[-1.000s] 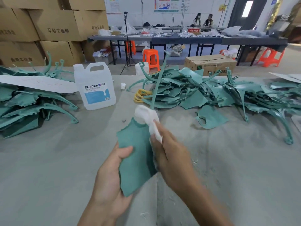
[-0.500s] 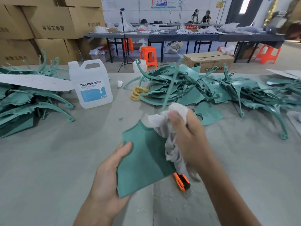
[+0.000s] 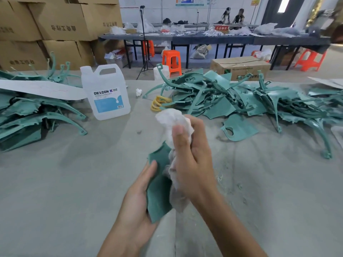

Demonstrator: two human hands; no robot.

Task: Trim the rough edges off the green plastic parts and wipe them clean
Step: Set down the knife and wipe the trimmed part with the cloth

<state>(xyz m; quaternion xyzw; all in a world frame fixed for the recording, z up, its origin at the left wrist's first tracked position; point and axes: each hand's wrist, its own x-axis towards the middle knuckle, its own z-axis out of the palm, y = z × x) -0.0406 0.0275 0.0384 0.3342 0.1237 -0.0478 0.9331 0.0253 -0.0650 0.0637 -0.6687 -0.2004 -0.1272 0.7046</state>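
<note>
The grey table (image 3: 55, 191) fills the foreground, its surface dusty and dotted with pale plastic shavings (image 3: 220, 178) just right of the hands. Above it, the left hand (image 3: 137, 199) grips a flat green plastic part (image 3: 159, 197) from the left edge, thumb lying across its face and the other fingers hidden behind. The right hand (image 3: 191, 160) is curled tightly round a crumpled white cloth (image 3: 172, 119), which it presses against the part's right side; cloth bulges out above the thumb and hangs below the palm.

Further along the table, a single green piece (image 3: 239, 129) lies apart to the right. Behind it sprawls a large heap of green parts (image 3: 241, 101), with a yellow coil (image 3: 159, 103) at its left end. A white DEXCON jug (image 3: 106, 93) stands upright left of centre, a small white wad (image 3: 138, 92) just beyond it. At the far left sits a second heap of green parts (image 3: 27, 115) with a white sheet (image 3: 42, 89) laid over it.

Past the table's far edge, stacked cardboard boxes (image 3: 61, 21) fill the left corner. An orange stool (image 3: 171, 61), a tripod (image 3: 145, 43) and a low carton (image 3: 241, 66) stand on the floor before a long dark bench (image 3: 213, 38) strewn with white items, where two people (image 3: 233, 16) are at the back wall.
</note>
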